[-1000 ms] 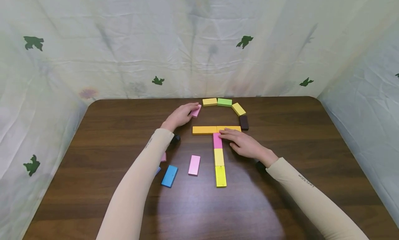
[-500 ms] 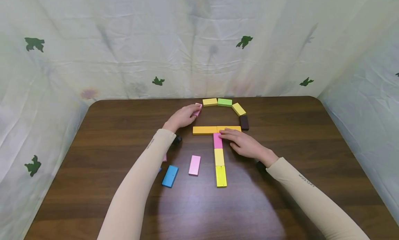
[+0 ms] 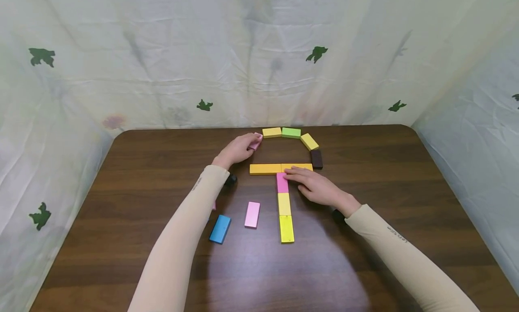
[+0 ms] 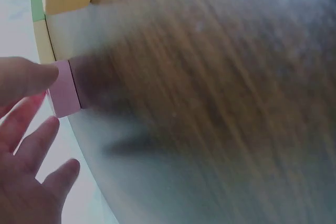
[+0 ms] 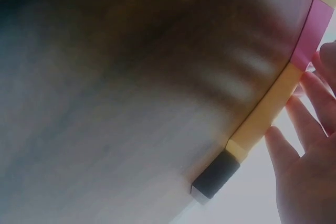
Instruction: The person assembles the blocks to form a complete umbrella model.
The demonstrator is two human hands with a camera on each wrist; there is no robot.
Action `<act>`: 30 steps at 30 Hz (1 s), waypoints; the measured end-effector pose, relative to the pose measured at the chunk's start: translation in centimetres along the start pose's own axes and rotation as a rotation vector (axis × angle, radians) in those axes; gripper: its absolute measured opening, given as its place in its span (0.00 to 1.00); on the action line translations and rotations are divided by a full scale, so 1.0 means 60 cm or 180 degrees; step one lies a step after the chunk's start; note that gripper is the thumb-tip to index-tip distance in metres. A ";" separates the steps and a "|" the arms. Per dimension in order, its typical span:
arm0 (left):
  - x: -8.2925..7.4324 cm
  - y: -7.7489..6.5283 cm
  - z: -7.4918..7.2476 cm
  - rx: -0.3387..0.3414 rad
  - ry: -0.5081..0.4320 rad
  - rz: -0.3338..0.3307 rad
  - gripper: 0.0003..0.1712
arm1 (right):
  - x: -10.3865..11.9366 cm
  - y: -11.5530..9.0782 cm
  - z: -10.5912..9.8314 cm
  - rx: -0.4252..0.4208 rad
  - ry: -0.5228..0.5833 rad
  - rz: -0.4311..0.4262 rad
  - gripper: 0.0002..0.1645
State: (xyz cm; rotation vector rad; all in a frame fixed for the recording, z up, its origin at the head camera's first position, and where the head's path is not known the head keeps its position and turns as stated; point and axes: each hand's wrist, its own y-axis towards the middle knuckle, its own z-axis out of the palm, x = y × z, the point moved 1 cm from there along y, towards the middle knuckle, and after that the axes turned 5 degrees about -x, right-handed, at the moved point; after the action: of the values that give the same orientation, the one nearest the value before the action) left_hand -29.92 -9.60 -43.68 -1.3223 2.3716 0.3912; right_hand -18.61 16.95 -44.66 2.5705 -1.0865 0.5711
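At the far side of the table, my left hand (image 3: 236, 150) pinches a pink block (image 4: 65, 92) between thumb and fingers. That block's end touches a yellow block (image 3: 271, 133) in the left wrist view. A green block (image 3: 291, 133), another yellow block (image 3: 310, 142) and a dark block (image 3: 316, 159) curve round to the right. My right hand (image 3: 321, 186) lies with extended fingers on the right orange block (image 5: 268, 109) and the edge of a deeper pink block (image 3: 282, 183). The left orange block (image 3: 265, 169) lies end to end with the right one.
A yellow block (image 3: 284, 204) and a bright yellow block (image 3: 286, 229) run toward me below the deeper pink one. A loose pale pink block (image 3: 252, 214) and a blue block (image 3: 220, 229) lie left of them. My left sleeve partly hides another pink block (image 3: 214, 205).
My left hand has slid the pink block slightly right and away from me, up to the yellow block's end. My right hand stays in place.
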 end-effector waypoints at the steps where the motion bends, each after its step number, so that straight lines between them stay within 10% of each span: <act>1: 0.000 -0.001 0.000 0.0000 0.0015 -0.0010 0.26 | 0.000 0.000 0.000 -0.0001 0.0002 -0.0002 0.29; 30: 0.003 0.000 0.007 -0.0069 0.0086 -0.0060 0.21 | 0.002 0.000 0.000 0.0017 0.0017 0.0014 0.29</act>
State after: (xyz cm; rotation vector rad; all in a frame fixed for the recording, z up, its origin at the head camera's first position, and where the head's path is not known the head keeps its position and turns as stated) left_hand -29.93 -9.54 -44.13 -1.3669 2.3816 0.3969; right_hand -18.57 16.87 -44.60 2.5704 -1.0905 0.5823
